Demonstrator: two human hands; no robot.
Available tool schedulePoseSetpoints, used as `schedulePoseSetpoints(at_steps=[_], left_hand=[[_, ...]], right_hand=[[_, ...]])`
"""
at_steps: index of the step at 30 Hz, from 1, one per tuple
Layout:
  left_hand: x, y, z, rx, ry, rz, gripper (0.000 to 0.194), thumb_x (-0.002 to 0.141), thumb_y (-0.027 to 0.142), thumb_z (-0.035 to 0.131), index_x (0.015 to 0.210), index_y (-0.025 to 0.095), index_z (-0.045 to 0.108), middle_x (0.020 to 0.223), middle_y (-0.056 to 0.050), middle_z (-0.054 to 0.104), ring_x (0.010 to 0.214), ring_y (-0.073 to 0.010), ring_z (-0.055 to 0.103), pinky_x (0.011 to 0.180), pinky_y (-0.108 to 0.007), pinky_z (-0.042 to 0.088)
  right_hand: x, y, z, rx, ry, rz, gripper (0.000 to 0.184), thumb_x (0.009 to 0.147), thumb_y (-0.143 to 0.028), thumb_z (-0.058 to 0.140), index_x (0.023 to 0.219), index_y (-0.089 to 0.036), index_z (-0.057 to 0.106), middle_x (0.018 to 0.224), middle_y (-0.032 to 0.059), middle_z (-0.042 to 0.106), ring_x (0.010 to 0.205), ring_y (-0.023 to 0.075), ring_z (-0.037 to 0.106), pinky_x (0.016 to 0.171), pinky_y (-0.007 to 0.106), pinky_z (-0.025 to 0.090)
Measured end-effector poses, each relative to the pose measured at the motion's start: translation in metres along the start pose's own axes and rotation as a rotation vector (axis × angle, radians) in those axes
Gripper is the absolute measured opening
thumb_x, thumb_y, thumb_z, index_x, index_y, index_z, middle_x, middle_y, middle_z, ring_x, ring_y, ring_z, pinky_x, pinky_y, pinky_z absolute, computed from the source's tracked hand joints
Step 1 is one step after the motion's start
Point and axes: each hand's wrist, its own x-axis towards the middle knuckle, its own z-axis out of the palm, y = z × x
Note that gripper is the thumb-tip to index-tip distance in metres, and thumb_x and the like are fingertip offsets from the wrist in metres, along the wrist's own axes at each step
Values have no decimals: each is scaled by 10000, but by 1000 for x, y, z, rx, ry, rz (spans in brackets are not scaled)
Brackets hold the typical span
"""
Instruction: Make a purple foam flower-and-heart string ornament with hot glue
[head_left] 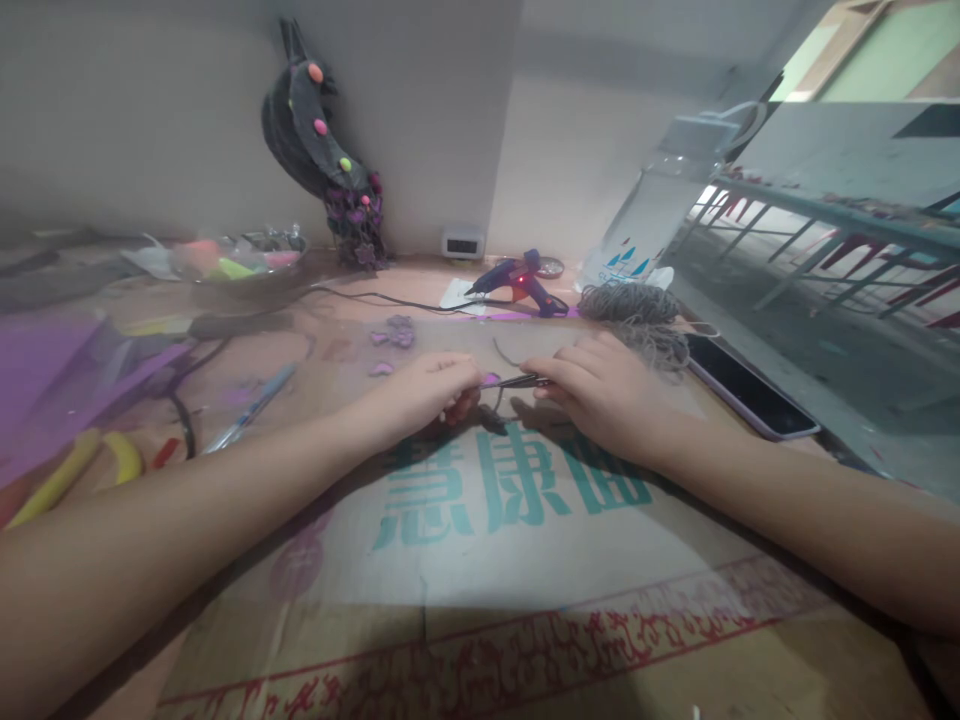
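Note:
My left hand (pixel 439 385) is closed in a pinch at the middle of the printed cardboard sheet (pixel 480 565). A small purple piece (pixel 490 380) shows at its fingertips. My right hand (pixel 600 390) is wrapped round a slim, dark pointed tool (pixel 521 381), whose tip reaches left to the purple piece. Whether it is tweezers or small scissors is too blurred to tell. Short ends of grey yarn (pixel 506 350) stick out around the tip. Cut purple shapes (pixel 394 333) lie beyond my left hand.
A blue glue gun (pixel 517 280) with a red light stands at the back, its cord running left. Grey yarn (pixel 634 315), a phone (pixel 754 388) and a clear bottle (pixel 652 200) are on the right. A pen (pixel 251 408) lies left; a decorated dark crescent (pixel 319 130) is by the wall.

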Motion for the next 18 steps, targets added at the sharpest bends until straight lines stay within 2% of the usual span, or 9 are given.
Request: schedulePoseSetpoints(at_steps=[8, 18], left_hand=[[0, 1, 1, -14, 5, -32, 313, 845, 348, 475, 575, 191, 472, 560, 5, 504, 537, -124, 442, 526, -273, 314], [-1, 2, 0, -27, 14, -17, 325, 839, 342, 490, 552, 192, 474, 545, -1, 507, 541, -129, 451, 546, -279, 333]], right_hand=[[1, 1, 0, 20, 7, -27, 242, 999, -191, 470, 1091, -120, 683, 796, 67, 686, 741, 198, 580, 674, 330, 335], [1, 0, 0, 31, 18, 4, 231, 986, -189, 491, 1113, -145, 680, 800, 60, 684, 751, 197, 580, 682, 332, 341]])
